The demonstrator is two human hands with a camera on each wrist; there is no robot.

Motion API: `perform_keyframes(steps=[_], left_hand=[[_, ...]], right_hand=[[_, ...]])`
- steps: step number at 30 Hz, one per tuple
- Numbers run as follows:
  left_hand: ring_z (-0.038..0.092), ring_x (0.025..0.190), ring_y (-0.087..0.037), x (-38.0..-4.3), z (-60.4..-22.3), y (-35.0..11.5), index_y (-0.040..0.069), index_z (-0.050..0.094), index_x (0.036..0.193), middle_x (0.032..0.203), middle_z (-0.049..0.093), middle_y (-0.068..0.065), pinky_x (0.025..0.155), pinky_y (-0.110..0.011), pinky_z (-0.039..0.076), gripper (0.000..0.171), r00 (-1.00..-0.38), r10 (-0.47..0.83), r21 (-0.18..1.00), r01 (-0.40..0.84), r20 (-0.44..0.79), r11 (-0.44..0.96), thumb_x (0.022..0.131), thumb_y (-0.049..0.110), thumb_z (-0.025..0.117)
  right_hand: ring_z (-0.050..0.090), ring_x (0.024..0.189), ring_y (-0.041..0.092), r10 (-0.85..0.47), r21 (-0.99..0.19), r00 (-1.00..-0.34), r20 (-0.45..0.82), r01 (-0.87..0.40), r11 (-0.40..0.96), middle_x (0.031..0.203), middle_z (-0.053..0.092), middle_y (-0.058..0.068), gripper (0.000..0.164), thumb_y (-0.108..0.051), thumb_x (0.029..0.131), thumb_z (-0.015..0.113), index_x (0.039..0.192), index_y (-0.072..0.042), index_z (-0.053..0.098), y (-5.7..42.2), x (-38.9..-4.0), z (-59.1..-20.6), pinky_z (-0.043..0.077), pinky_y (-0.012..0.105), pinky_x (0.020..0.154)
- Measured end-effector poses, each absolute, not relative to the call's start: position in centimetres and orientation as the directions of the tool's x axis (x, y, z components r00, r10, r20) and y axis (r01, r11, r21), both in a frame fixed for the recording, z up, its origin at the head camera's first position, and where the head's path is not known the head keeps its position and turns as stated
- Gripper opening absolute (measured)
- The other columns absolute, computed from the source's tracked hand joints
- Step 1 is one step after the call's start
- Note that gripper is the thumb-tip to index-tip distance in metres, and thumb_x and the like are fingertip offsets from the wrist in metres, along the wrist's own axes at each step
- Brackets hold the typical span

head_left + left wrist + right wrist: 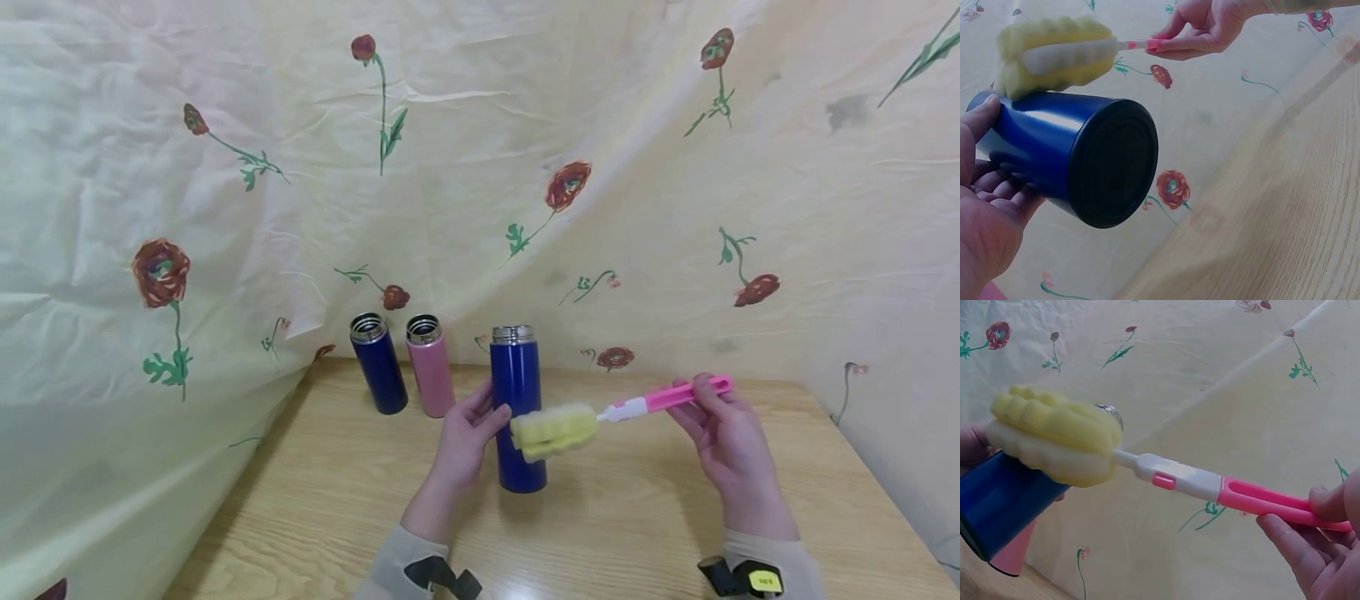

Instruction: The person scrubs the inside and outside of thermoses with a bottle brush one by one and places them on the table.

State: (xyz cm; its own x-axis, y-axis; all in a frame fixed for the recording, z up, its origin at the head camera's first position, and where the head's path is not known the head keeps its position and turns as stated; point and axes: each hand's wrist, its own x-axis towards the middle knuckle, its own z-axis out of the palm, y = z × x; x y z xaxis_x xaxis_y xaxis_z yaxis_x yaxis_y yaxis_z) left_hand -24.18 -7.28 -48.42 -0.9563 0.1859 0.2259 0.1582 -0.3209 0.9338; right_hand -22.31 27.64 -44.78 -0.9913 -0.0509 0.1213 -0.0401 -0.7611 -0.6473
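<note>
My left hand (pixel 463 442) grips a blue steel bottle (pixel 517 375) round its side, thumb on the near face. The bottle is lidless, its threaded metal neck uppermost, and its black base (pixel 1116 164) shows in the left wrist view. In my right hand (pixel 731 433) is a bottle brush, pinched by the end of its pink handle (pixel 1260 501). Its yellow and white sponge head (pixel 555 431) lies across the front of the blue bottle; the left wrist view shows it against the bottle's side, near the left thumb.
A dark blue bottle (pixel 379 367) and a pink bottle (pixel 431 371) stand lidless side by side at the back left of the wooden table (pixel 337 508). Behind them hangs a flower-patterned cloth (pixel 450 208), which also covers the left side.
</note>
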Motion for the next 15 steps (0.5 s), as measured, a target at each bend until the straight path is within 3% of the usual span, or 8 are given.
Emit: perform_keyframes(steps=[15], left_hand=[[0.056, 0.141, -0.033, -24.4, -48.58, -7.48, -0.005, 0.039, 0.161, 0.156, 0.054, -0.023, 0.117, -0.045, 0.046, 0.065, -0.955, 0.185, 0.926, 0.157, 0.231, -0.342, 0.105, 0.01, 0.068]], right_hand=[[0.079, 0.097, 0.021, -0.135, -0.872, -0.977, 0.162, -0.078, -0.483, 0.105, 0.081, 0.01, 0.026, -0.005, 0.113, 0.049, 0.107, -0.007, 0.074, 27.98, -22.68, -45.07, 0.062, 0.034, 0.086]])
